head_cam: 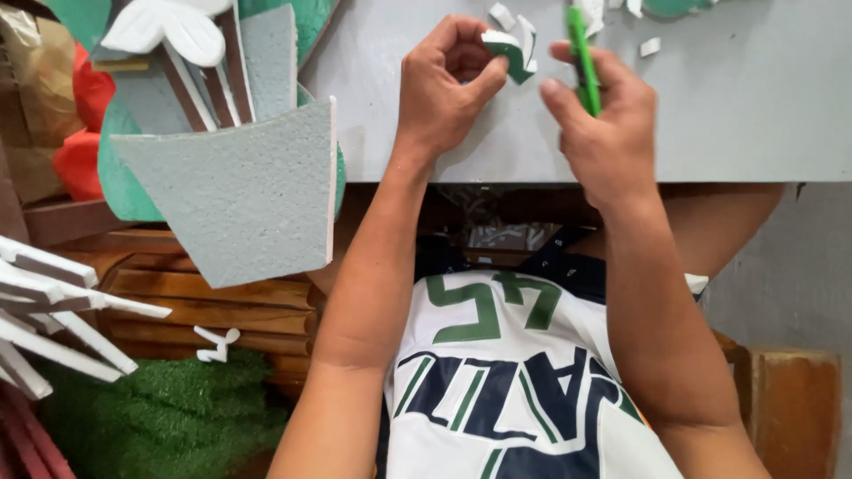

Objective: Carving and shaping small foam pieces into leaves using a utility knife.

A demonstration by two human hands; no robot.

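At the top centre of the frame the left hand (441, 84) pinches a small curved piece of white foam with a green painted face (508, 51) between thumb and bent fingers, lifting it just clear of the flat grey tabletop (754, 115) — held that way, its edge is turned toward the other hand; the right hand (603, 124), just to the right of it, is closed around a slim bright-green craft knife (582, 58), gripped like a pen with the tip pointing up the frame and close beside the foam piece, which suits trimming a small edge; whether the blade touches the foam cannot be told. Small white foam offcuts (650, 46) lie scattered on the grey surface at the upper right, near the work, apparently where they fell. At the upper left a large grey-faced slab of foam board with a white cut edge (240, 191) leans over green and red sheets, stacked off to the side and within reach; white foam strips (53, 310) jut in from the left edge above a patch of green artificial turf (160, 399) at the lower left. Both forearms run up from the bottom over a white jersey (506, 399).
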